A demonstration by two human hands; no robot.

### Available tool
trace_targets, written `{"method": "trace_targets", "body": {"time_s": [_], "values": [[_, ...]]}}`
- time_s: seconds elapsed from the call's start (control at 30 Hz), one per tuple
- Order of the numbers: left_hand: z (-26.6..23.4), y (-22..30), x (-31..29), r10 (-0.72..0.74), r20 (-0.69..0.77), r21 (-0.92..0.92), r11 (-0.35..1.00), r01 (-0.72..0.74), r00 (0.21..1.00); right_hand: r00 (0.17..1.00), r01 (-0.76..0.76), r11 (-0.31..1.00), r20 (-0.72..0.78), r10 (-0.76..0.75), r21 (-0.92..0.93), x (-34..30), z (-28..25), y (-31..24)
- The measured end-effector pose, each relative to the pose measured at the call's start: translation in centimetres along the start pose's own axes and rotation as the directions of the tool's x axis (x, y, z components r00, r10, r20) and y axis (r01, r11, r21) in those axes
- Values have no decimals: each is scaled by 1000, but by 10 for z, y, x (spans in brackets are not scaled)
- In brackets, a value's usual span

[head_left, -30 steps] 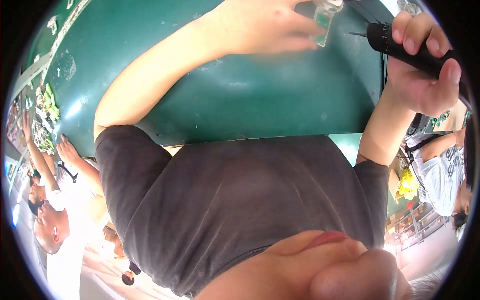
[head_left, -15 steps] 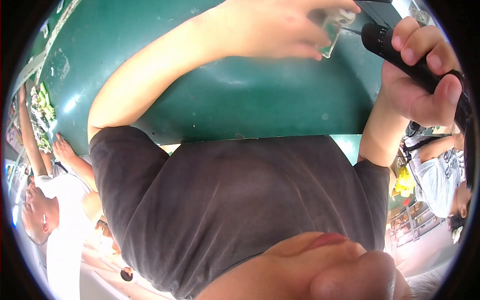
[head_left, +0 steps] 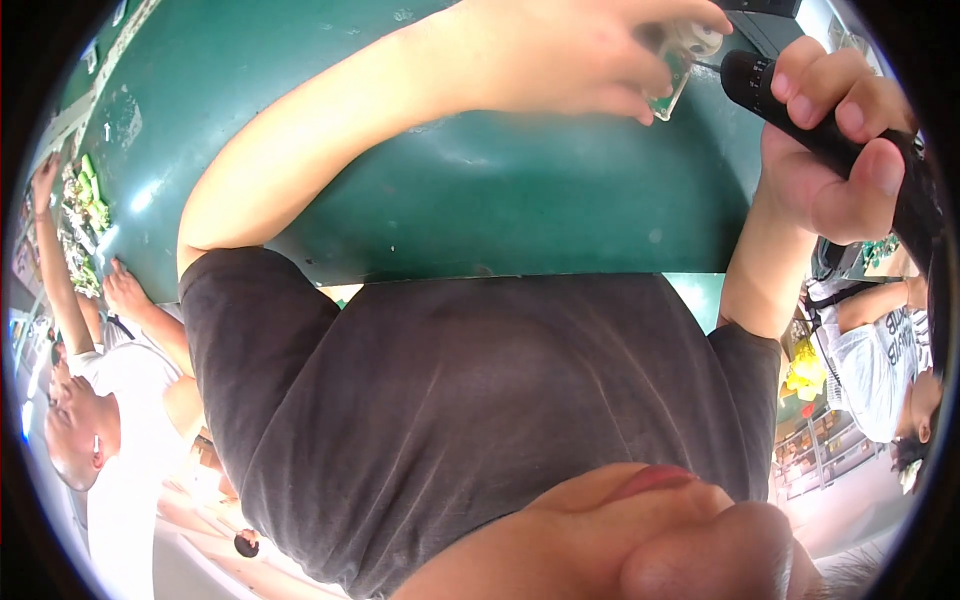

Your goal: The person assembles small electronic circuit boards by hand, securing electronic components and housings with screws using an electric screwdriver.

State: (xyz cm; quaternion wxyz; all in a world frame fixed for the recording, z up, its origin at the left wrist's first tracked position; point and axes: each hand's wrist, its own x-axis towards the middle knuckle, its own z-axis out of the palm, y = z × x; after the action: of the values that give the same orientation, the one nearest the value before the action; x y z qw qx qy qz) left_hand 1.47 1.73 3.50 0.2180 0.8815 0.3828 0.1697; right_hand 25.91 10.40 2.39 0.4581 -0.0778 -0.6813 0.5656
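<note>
Between the fingers of my left hand (head_left: 570,55) is a small clear plastic piece with a green circuit board (head_left: 672,82) and a round pale part at its upper end. My fingers are closed round its left side and hide part of it. My right hand (head_left: 835,130) is wrapped round a black electric screwdriver (head_left: 748,82), with the thumb along its near side. The thin bit points left and reaches the clear piece's right side; whether it touches cannot be made out. Both hands are over the far right part of the green table (head_left: 480,200).
A black object (head_left: 765,6) lies at the far right edge. On the left, a person in white (head_left: 140,400) rests a hand on the table near green and white parts (head_left: 88,200). Another person in white (head_left: 880,360) is at the right, near a yellow object (head_left: 805,372).
The clear piece and my left fingers have shifted slightly right. My right hand and the screwdriver have moved a little left, the grip unchanged.
</note>
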Motion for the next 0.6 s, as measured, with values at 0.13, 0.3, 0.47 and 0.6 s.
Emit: {"method": "trace_targets", "body": {"time_s": [0.13,0.3,0.47,0.6], "values": [[-7,2,-5,-36,44,71,997,32,998,999,-18,1000,47,17,15,2,13,0],[-21,11,-10,-125,132,200,975,97,983,994,75,993,73,-83,96,14,45,8],[25,-37,-32,175,-329,22,984,-178,928,985,96,995,142,-101,41,22,57,11],[24,-37,-36,140,-335,-55,984,-168,932,995,50,997,82,-54,51,23,61,11]]}}
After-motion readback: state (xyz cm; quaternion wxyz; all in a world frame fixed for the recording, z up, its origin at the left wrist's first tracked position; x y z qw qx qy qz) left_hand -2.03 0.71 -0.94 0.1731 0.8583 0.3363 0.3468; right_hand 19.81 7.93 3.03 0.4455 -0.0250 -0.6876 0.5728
